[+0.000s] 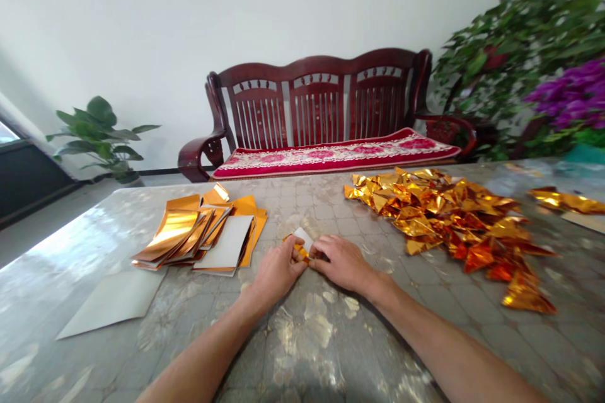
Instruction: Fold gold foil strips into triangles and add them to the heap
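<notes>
A: What's in the hands?

B: A small foil sheet (301, 242), gold on one side and white on the other, partly folded. The left hand (278, 272) and right hand (343, 263) are together, pinching it between them just over the table (331, 352).

A: How will it handle?

B: Very light and thin, I'd judge, with a slick face. It should crease easily and slide against itself, so any careless pressure may leave a mark.

A: Where should it be held?

B: At its edges or a folded corner, between the fingertips, rather than flat across the shiny face.

A: What's around it?

B: A stack of foil sheets (198, 233) lies left of the hands, with a pale card (113, 302) nearer the table's edge. A heap of folded triangles (444, 220) lies to the right.
</notes>
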The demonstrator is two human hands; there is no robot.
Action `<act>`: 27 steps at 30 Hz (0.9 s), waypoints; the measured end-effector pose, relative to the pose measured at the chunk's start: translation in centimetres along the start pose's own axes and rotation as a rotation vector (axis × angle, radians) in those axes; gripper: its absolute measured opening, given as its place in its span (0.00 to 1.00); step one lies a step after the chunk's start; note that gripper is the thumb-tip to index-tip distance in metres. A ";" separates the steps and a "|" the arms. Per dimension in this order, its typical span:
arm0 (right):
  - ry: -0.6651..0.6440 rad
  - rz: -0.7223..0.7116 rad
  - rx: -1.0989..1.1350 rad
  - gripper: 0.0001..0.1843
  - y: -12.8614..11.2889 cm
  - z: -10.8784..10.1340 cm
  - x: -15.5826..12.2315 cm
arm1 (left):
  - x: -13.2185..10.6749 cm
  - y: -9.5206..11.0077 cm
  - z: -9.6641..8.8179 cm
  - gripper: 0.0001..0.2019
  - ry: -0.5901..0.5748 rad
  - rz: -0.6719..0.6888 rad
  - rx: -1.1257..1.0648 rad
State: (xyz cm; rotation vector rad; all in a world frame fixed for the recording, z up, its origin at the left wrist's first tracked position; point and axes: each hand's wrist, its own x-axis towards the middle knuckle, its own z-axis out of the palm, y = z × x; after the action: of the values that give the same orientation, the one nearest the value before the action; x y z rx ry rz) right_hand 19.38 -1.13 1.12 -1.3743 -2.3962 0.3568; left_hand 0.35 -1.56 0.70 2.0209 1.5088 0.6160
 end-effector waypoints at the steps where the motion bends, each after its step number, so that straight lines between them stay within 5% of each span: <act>1: 0.007 0.007 -0.006 0.05 -0.1 0.1 0.0 | 0.0 -0.1 0.0 0.18 -0.003 0.005 -0.008; 10: 0.027 0.053 -0.064 0.05 -0.5 0.6 0.2 | -0.4 0.3 -0.8 0.21 0.024 0.034 0.105; 27: 0.039 0.060 -0.136 0.07 -1.0 0.9 0.2 | -0.9 1.7 -0.2 0.07 0.049 0.037 0.543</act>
State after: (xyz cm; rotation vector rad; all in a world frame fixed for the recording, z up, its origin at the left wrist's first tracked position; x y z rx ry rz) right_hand 18.15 -1.47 0.72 -1.5004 -2.3893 0.1826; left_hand 1.19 -2.75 1.96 2.4461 1.8170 0.2848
